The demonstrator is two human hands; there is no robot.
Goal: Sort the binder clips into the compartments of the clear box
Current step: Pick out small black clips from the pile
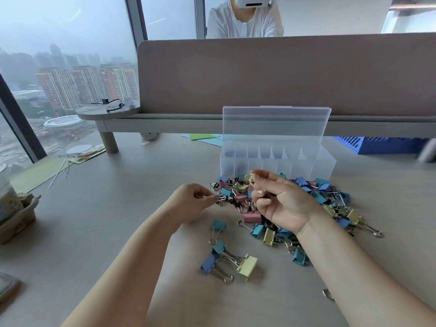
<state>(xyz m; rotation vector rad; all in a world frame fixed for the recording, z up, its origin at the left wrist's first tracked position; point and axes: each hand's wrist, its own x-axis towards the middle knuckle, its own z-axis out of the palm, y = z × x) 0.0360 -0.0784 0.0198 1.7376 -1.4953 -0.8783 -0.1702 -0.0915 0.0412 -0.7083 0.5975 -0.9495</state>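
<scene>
The clear box (pixel 278 166) stands open right of the frame's centre, its compartments too hazy to judge, and the heap of binder clips (pixel 256 218) lies just below it, so sorting looks barely begun. Over the heap the right hand (pixel 283 204) pinches a small yellow clip (pixel 249 178), other fingers curled, and the left hand (pixel 188 201) pinches a small black clip (pixel 220 198). Next, each needs dropping into its own compartment.

Back: beige divider panel (pixel 283 74), with a person in a white top (pixel 245 20) beyond it.
Right: blue slotted basket (pixel 382 145), partly hidden.
Left: round ledge (pixel 94 113) carrying a black cable (pixel 111 103); hazy towers through the window (pixel 59 67).
Middle: green paper sheet (pixel 203 137) lying flat.
</scene>
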